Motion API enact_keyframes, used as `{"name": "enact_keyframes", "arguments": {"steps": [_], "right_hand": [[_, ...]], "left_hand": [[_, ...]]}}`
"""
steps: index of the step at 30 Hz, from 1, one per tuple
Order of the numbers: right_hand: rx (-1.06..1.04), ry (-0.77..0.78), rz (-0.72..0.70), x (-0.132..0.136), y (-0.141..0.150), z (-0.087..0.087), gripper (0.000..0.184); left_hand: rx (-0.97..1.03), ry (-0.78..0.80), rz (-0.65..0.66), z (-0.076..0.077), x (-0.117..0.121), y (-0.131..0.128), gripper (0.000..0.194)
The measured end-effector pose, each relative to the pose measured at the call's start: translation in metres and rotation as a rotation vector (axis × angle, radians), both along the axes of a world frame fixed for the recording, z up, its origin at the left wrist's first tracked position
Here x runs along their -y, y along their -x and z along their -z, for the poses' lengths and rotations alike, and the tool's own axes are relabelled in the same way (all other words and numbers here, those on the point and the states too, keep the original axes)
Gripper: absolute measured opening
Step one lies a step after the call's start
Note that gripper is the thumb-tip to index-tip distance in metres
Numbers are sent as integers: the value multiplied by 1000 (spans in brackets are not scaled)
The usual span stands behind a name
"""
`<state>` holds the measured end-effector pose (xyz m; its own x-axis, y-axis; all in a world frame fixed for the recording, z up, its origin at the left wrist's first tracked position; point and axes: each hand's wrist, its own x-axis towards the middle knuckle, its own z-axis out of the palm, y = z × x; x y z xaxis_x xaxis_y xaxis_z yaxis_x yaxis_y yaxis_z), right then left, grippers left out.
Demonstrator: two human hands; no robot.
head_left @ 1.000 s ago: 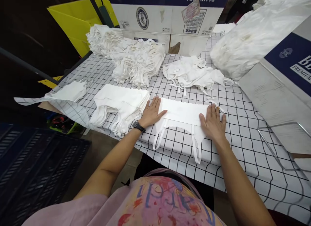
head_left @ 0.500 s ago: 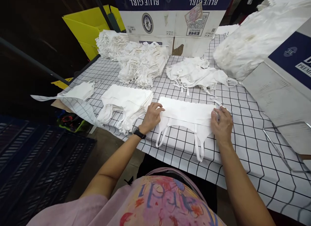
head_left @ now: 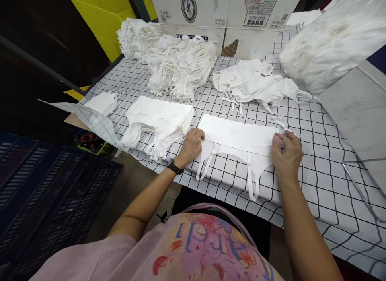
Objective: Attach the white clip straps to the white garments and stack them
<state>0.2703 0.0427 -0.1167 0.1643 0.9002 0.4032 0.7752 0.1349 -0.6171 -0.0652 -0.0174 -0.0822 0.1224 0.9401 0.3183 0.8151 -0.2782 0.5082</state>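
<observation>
A white strappy camisole top (head_left: 237,134) lies flat before me, its scalloped edge at the far side and its two straps hanging toward the table's front edge. My left hand (head_left: 192,146) pinches its left side, fingers curled. At the opposite end, my right hand (head_left: 288,154) has thumb and fingers closed on the right edge. Just left of my left hand sits a neat stack of the same white garments (head_left: 159,116), straps toward me. Beyond, a loose heap of white garments (head_left: 256,83) lies crumpled, with straps trailing.
Bundled white garments (head_left: 183,67) stand at the back left before an upturned white carton (head_left: 235,39). A plastic bag (head_left: 328,43) and another carton (head_left: 356,108) stand on the right, near a metal wire frame (head_left: 358,188). Dark plastic crates (head_left: 54,192) are at lower left.
Both my hands went from lying flat on the camisole to gripping its two sides. The camisole has shifted slightly right relative to the stack. The camera view has tilted down.
</observation>
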Motion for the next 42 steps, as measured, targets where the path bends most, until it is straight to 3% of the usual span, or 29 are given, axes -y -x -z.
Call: {"name": "enact_keyframes", "arguments": {"steps": [4,8,11,18,22,26,33,37,42], "right_hand": [[12,17,6,1,1,-6,45],[45,52,35,2,3,-11,46],[68,31,44,2,2,-11,42],[50,9,21,1,1,-9,45],[52,9,13,1,1,-8,45],[58,18,30,1,2,-10,39],[57,67,49,3,4,-16,41],[58,50,47,2,2,-13,39],[72,7,59,1,2,-10,39]], "left_hand": [[54,-34,-14,2,-1,0,36],[-63,-7,43,4,-2,-4,47],[-114,22,59,3,-3,-4,44],[45,48,31,-2,-3,-1,36],[16,45,51,0,-3,-2,46],[-17,51,59,0,-6,-2,41],[137,38,32,-3,-5,0,37],[49,59,55,-2,-4,0,43],[33,33,85,-3,-4,-1,26]]}}
